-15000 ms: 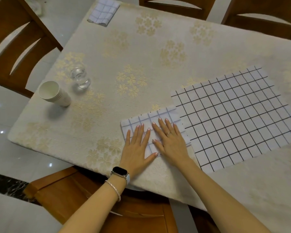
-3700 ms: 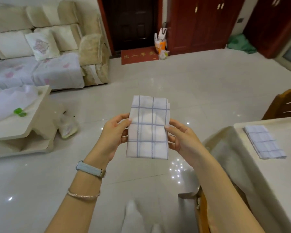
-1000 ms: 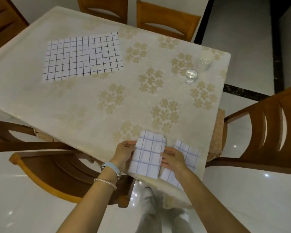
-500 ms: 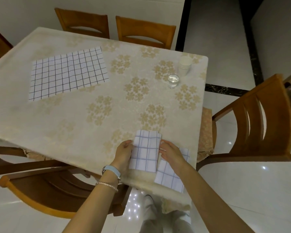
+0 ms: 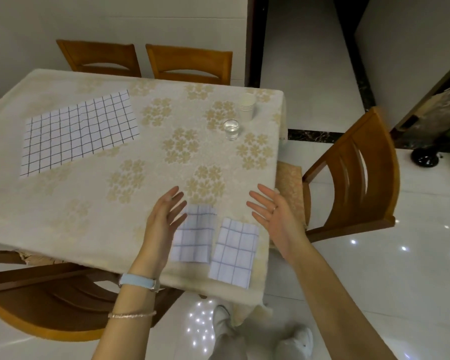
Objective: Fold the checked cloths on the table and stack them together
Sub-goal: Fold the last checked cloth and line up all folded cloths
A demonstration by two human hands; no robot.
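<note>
Two folded white cloths with blue checks lie side by side near the table's front right corner: the left folded cloth (image 5: 196,236) and the right folded cloth (image 5: 235,253), its lower end at the table edge. They touch or nearly touch, not stacked. My left hand (image 5: 164,216) hovers open at the left cloth's left side, palm turned inward. My right hand (image 5: 273,216) hovers open to the right of both cloths. Neither hand holds anything. A large unfolded white cloth (image 5: 78,132) with dark checks lies flat at the table's far left.
The table (image 5: 102,203) has a cream flowered tablecloth. A glass of water (image 5: 231,129) and a stack of paper cups (image 5: 246,106) stand at the far right. Wooden chairs stand at the right (image 5: 353,175), at the near left (image 5: 50,310) and behind the table (image 5: 190,62).
Both hands have let go of the folded cloth, which now lies on the table beside the other folded one. The hands have lifted and spread apart, fingers open.
</note>
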